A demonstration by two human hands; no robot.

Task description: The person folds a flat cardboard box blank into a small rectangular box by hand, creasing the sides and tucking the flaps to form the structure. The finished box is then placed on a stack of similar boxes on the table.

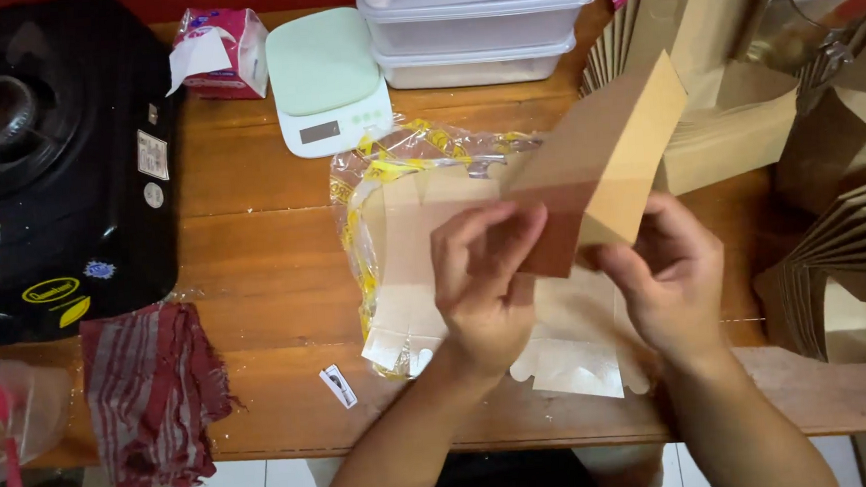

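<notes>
1. Cardboard box blank (598, 158), brown, half-folded, held above the table (253, 244) over a plastic bag (389, 176) of flat blanks.
2. Left hand (481, 286) closed on the lower flap, fingers pinching its edge.
3. Right hand (665, 274) gripping the right lower corner from beneath, thumb on the face.
4. Probably light, thin, stiff along panels yet easily creased; best held near fold lines, not mid-panel.
5. Nearby: green kitchen scale (328, 79), stacked plastic containers (475, 30), black gas stove (48, 167), striped red cloth (152, 391), folded boxes (854, 248) at right.
</notes>
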